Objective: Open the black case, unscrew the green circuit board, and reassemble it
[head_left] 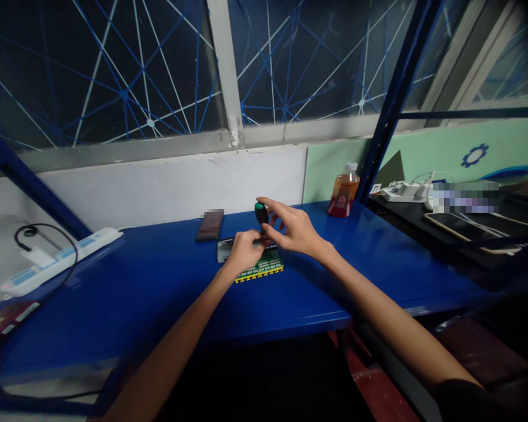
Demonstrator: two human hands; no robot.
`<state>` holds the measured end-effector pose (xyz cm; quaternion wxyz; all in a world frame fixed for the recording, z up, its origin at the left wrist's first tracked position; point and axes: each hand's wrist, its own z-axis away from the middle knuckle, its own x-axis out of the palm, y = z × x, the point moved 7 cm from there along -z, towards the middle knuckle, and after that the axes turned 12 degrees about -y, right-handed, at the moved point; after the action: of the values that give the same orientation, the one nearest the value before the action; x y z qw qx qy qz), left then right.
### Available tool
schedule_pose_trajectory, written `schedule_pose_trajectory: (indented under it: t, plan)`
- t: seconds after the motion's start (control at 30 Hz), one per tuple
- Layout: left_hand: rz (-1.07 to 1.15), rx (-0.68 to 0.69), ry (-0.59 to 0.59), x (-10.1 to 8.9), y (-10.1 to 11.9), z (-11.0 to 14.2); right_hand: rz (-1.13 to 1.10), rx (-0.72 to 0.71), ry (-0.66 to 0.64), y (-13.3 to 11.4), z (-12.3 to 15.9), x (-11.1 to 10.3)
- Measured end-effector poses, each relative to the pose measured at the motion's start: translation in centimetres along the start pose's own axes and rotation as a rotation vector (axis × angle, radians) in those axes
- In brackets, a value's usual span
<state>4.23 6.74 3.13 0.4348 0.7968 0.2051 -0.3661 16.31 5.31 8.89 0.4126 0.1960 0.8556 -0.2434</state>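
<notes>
Our forearms (391, 319) slant over the near edge of the desk (136, 293), right hand (295, 228) pinching a screwdriver (261, 214), left hand (245, 251), its grip unclear, curled over a circuit board (268, 265).

Screwdriver (262, 215) held over a green board (269, 265)

The right hand (294, 226) has its thumb and fingers at the screwdriver's black, green-topped handle, which stands nearly upright. The left hand (245, 252) lies over the board, its fingertips close to the handle's lower end; whether they grip anything is hidden. The board, edged in yellow along its near side, lies on a blue table (158, 293), with a grey part (224, 251) showing at its far left. Behind it is a dark, partly blurred slab (210, 227). A white-capped bottle (345, 192) stands farther right, near a blue post (382, 126). At the left, a plug and black cable (75, 258) join a white power strip (90, 240). Lined windows (167, 70) rise beyond.
</notes>
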Motion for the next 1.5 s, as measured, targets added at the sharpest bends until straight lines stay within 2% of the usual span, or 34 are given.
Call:
schedule_pose_trajectory:
  t: [0.37, 0.57, 0.7, 0.83, 0.9, 0.97, 1.2, 1.5]
  plan:
    - [-0.025, -0.046, -0.063, 0.3, 0.1, -0.1, -0.013, 0.034, 0.013, 0.3, -0.1, 0.2]
    - [-0.043, -0.009, -0.068, 0.7, 0.4, -0.1, 0.027, 0.049, 0.017, 0.5, -0.1, 0.0]
    - [-0.013, 0.024, -0.065, 0.8, 0.5, 0.0, -0.026, 0.057, 0.014, 0.6, 0.0, 0.1]
    - [0.032, 0.122, -0.027, 0.0, 1.1, 0.2, -0.112, 0.057, 0.135, 1.1, 0.2, -1.1]
    - [0.016, 0.151, 0.001, -0.6, 1.2, 0.2, -0.114, 0.086, 0.215, 1.9, 0.5, -2.1]
    - [-0.014, 0.161, 0.030, -1.2, 1.1, 0.2, -0.082, 0.127, 0.241, 2.8, 0.6, -2.6]
    - [-0.103, 0.176, 0.037, -1.5, 0.3, 0.1, 0.014, 0.210, 0.126, 5.0, 0.1, -1.4]
    - [-0.130, 0.193, 0.024, -1.4, 0.5, 0.1, 0.018, 0.214, 0.102, 5.1, 0.2, -0.4]
